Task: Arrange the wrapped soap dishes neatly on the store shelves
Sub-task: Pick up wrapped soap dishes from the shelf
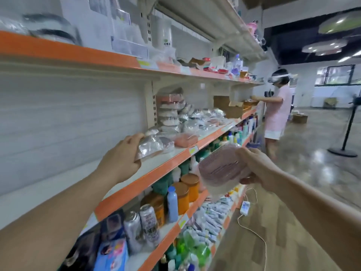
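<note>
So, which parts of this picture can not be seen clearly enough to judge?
All in the head view:
- Soap dish under the left hand: crinkled glare on its plastic wrap hides its colour and shape.
- Pink soap dish in the right hand: fingers cover its far end.
- Price labels on the orange shelf edge: too small and blurred to read.
- Stacked wrapped dishes: the count is unclear.

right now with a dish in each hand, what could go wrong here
1. The right hand holds its pink wrapped soap dish out past the shelf edge, above the bottles below; the slick wrap could slip.
2. The left hand grips a clear-wrapped dish sitting near the front edge, so a push sideways might tip it off.
3. The stack of wrapped dishes behind looks uneven and could topple if bumped.
</note>
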The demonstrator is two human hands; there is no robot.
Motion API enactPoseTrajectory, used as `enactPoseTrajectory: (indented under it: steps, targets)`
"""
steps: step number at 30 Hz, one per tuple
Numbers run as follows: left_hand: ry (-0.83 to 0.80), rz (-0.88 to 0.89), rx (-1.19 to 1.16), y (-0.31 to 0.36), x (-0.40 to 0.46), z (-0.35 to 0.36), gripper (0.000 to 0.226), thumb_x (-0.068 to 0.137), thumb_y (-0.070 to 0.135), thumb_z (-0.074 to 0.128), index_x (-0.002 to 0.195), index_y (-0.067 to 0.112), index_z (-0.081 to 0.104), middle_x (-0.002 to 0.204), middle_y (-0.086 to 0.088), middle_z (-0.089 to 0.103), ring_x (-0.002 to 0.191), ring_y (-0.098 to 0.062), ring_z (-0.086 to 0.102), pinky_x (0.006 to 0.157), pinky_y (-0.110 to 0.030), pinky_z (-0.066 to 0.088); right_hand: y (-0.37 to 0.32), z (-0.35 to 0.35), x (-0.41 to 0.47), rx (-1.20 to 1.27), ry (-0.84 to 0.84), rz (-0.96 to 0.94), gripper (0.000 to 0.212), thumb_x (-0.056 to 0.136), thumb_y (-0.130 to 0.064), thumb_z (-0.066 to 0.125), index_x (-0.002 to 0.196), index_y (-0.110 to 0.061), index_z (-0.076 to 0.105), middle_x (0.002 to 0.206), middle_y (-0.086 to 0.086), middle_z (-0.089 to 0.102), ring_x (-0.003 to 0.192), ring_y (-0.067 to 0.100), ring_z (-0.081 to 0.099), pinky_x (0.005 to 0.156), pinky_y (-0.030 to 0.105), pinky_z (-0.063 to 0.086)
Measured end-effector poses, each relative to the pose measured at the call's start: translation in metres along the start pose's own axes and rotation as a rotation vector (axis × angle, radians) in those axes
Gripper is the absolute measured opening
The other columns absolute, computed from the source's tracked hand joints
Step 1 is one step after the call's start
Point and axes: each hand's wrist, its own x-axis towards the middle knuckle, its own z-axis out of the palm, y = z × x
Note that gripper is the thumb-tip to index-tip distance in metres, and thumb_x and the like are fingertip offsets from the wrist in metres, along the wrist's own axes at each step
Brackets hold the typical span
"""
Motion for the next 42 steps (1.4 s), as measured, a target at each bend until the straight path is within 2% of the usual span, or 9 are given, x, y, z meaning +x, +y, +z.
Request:
enactPoseTrajectory:
  steps: [6,12,19,22,24,26,30,36,42]
  targets:
    - [0.010,-0.041,0.056,0.009,0.060,0.051,0.071,0.085,0.010,0.056,0.145,0.024,0.021,0.141,-0.005,0.037,0.122,-0.028,0.041,0.089,-0.041,0.043,0.013,0.035,0.092,0.125,-0.120,0.069,0.034,0.092,-0.029,0.048,0.119,-0.009,0.052,0.103,0.016,0.060,0.069,0.027,0.062,0.045,0.031,0.055]
    - [0.094,-0.109,0.055,-0.004,0.131,0.099,0.071,0.085,0.007,0.054,0.146,0.024,0.022,0.145,0.001,0.033,0.129,-0.025,0.034,0.093,-0.041,0.042,0.003,0.081,0.185,0.263,-0.145,0.002,0.048,0.095,-0.030,0.045,0.142,-0.027,0.033,0.109,0.004,0.054,0.079,0.026,0.064,0.059,0.041,0.059]
    - [0.232,-0.235,0.080,-0.029,0.229,0.154,0.067,0.083,0.001,0.052,0.142,0.024,0.029,0.138,0.001,0.038,0.125,-0.024,0.034,0.081,-0.037,0.042,-0.028,0.150,0.304,0.342,-0.137,0.011,0.058,0.093,-0.030,0.048,0.146,-0.027,0.024,0.136,0.005,0.037,0.109,0.033,0.054,0.052,0.034,0.059]
    - [0.161,-0.263,0.057,-0.035,0.262,0.180,0.070,0.084,0.009,0.056,0.144,0.024,0.024,0.142,-0.001,0.032,0.131,-0.024,0.027,0.091,-0.038,0.041,-0.033,0.177,0.345,0.057,-0.163,-0.025,0.059,0.093,-0.031,0.046,0.147,-0.024,0.021,0.139,0.005,0.034,0.106,0.038,0.059,0.068,0.039,0.059]
    - [-0.055,-0.239,0.001,-0.035,0.275,0.204,0.082,0.082,0.030,0.062,0.148,0.023,0.013,0.151,-0.005,0.018,0.139,-0.027,0.014,0.107,-0.039,0.029,-0.023,0.188,0.362,-0.451,-0.220,-0.175,0.059,0.096,-0.028,0.043,0.148,-0.014,0.019,0.150,0.017,0.023,0.129,0.037,0.040,0.098,0.046,0.045]
    - [-0.190,-0.254,-0.026,-0.034,0.280,0.218,0.093,0.078,0.051,0.060,0.149,0.023,0.007,0.155,-0.007,0.007,0.143,-0.030,0.004,0.116,-0.039,0.015,-0.009,0.192,0.372,-0.675,-0.200,-0.351,0.064,0.095,-0.037,0.043,0.148,-0.015,0.016,0.156,0.014,0.007,0.142,0.030,0.017,0.110,0.042,0.028]
    - [-0.150,-0.304,0.004,-0.039,0.290,0.223,0.082,0.087,0.039,0.057,0.149,0.023,0.006,0.156,-0.008,0.004,0.144,-0.027,0.001,0.117,-0.037,0.011,0.007,0.204,0.394,-0.906,-0.228,-0.727,0.056,0.091,-0.047,0.042,0.142,-0.027,0.031,0.147,0.007,0.028,0.134,0.031,0.020,0.102,0.050,0.036]
    - [-0.220,-0.435,0.146,-0.025,0.303,0.224,0.078,0.091,0.031,0.050,0.150,0.024,-0.001,0.157,-0.007,-0.004,0.144,-0.029,-0.006,0.116,-0.040,0.006,-0.004,0.206,0.410,-1.011,-0.332,-0.755,0.056,0.095,-0.050,0.037,0.143,-0.025,0.028,0.146,0.007,0.027,0.131,0.033,0.026,0.100,0.047,0.034]
    - [-0.090,-0.509,0.299,0.005,0.281,0.185,0.076,0.090,0.036,0.050,0.150,0.023,0.005,0.156,-0.006,0.004,0.144,-0.022,0.000,0.115,-0.039,0.008,-0.017,0.197,0.401,-1.111,-0.436,-0.794,0.068,0.092,-0.060,0.031,0.149,-0.027,0.013,0.158,0.007,0.002,0.144,0.035,-0.006,0.110,0.061,0.009]
